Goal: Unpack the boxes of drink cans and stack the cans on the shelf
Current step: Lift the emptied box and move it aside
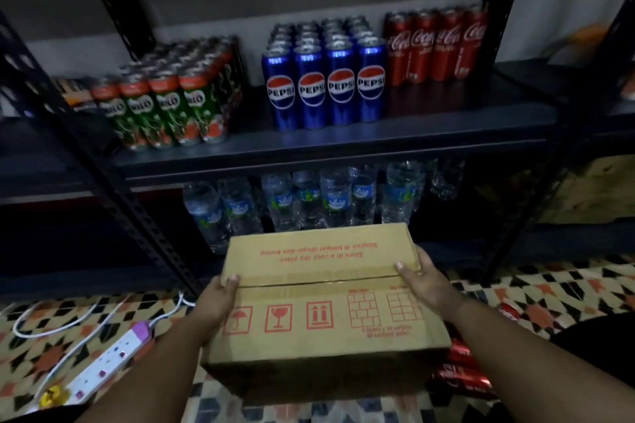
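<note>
Fingers are curling over the top edges of the cardboard box (323, 302), left hand (214, 307) clamping its left end and right hand (424, 280) its right, so we are gripping it from both sides at once. We are holding the box low in front of the shelf (343, 141), its long axis running left to right between our palms, the taped seam along the top not yet opened. We are looking up at green cans (165, 106), blue cans (326, 93) and red cans (436, 45) already lining the shelf, with bare shelf showing in front of the red ones. Water bottles (302, 203) are crowding the level below. A few red cans on the floor (460, 374) are peeking out just beside the box's right end, and a power strip (106, 361) with its white cable is lying to our left, so we are judging the floor straight below as the safest spot to set down.
</note>
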